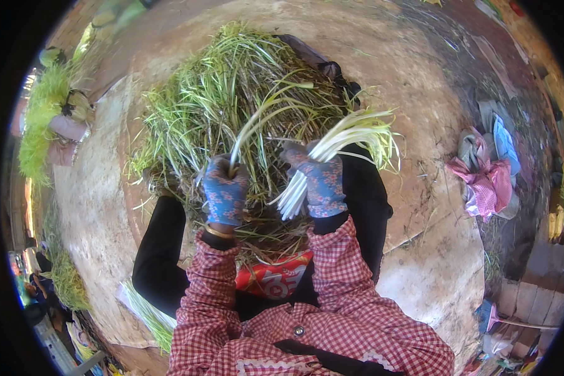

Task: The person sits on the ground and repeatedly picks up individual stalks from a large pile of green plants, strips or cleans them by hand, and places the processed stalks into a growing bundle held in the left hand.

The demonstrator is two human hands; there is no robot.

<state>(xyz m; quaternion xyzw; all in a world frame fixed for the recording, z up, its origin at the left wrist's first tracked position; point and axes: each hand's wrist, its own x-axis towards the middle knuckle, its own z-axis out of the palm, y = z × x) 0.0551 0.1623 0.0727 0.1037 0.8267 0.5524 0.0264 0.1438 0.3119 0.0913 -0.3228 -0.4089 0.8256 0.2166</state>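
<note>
Left hand: one, in a blue flowered glove, the left hand (225, 191) is closed around a few thin stalks (250, 128); they overlap, so their number cannot be told.
Right hand: the right hand (323, 182), in a matching glove, is closed around one thick bundle of white stalks (338, 141), leafy ends up and to the right, cut ends down and to the left; its fingertips are blurred.
Wrists: one gold-coloured bracelet (219, 231) on the left; red checked sleeves (210, 276), two, cut off by the lower edge.
Pile: one large heap of green stalks (225, 94) lies beyond the hands, inside the left edge of the pale floor covering (420, 119); its near side is partly hidden by the hands.
Between the legs: one red bag (274, 276), partly covered.
Lower left: one paler bunch (150, 319), partly hidden by a leg, near the covering's near edge.
Right edge: pink checked cloth (485, 182) and blue cloth (506, 144), heaped together.
Far left: another person's sleeve (69, 128) beside bright green leaves (41, 125), hard to make out.
</note>
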